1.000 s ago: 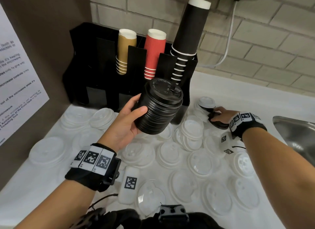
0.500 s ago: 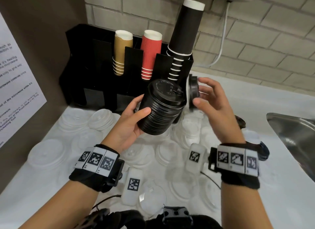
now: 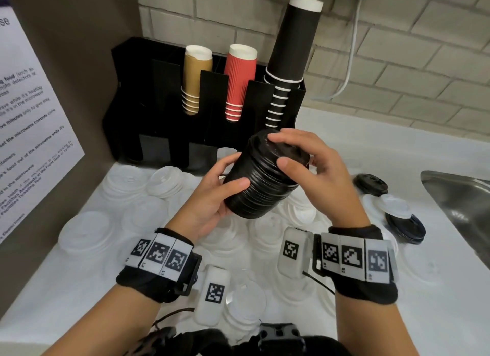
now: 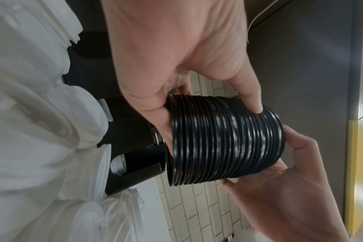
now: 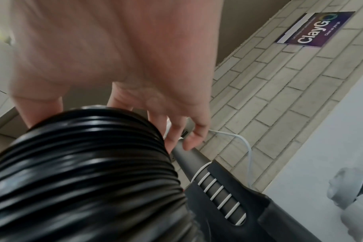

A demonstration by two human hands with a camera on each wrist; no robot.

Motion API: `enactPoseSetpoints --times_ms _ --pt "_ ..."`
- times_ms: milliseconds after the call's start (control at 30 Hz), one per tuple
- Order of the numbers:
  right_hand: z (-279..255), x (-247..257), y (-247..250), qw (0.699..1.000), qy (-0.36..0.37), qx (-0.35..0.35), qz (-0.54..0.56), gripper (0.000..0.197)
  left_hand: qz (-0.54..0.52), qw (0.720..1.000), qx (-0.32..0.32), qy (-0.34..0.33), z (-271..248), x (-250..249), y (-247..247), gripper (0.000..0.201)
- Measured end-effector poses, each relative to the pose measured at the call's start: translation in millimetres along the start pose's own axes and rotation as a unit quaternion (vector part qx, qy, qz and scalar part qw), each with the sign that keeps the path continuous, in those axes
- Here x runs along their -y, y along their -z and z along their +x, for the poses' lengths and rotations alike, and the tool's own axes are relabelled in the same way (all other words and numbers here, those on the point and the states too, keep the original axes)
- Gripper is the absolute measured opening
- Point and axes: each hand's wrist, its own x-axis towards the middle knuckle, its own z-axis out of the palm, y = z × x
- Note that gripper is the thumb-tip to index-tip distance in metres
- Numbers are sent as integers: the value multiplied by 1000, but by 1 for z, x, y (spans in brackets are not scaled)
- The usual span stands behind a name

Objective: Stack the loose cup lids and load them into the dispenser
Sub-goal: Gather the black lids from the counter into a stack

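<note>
A tall stack of black lids [image 3: 261, 184] [image 4: 224, 139] [image 5: 83, 172] is tilted in the air in front of the black dispenser [image 3: 164, 117]. My left hand [image 3: 212, 199] grips its side, thumb across the ribs. My right hand [image 3: 305, 162] caps the top end, fingers curled over the uppermost lid and thumb on the rim. Many loose white lids [image 3: 84, 233] cover the counter. Loose black lids [image 3: 371, 184] lie at the right, another dark pile [image 3: 405, 228] nearer the sink.
The dispenser holds gold cups [image 3: 196, 77], red cups [image 3: 238, 80] and a tall black cup stack [image 3: 291, 53]. A steel sink [image 3: 464, 204] lies at the right edge. A brown wall with a notice [image 3: 31, 133] closes the left side. A white cable [image 3: 350, 51] hangs on the brick wall.
My right hand picked a black lid from the counter at the right, carried it over, and now has it on top of the stack. The left hand kept holding the stack.
</note>
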Motion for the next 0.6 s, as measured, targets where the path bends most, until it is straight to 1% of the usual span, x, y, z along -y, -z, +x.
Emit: enactPoseSetpoints --times_ms 167,267,400,533,600 --pt "-3 1 -3 1000 8 -2 10 31 -10 1000 -13 1 -4 0 0 75" --pt "-6 -1 -5 1000 19 -7 23 31 -24 1000 -15 5 -5 2 0 72" --pt "-9 -2 -5 999 18 -8 28 32 -28 999 -13 12 -5 4 -2 74" --pt "-8 -6 0 998 39 5 39 41 -30 999 -10 12 -4 5 -4 78" --pt "-5 -15 9 997 16 -17 75 41 -35 999 -16 11 -2 4 -3 72"
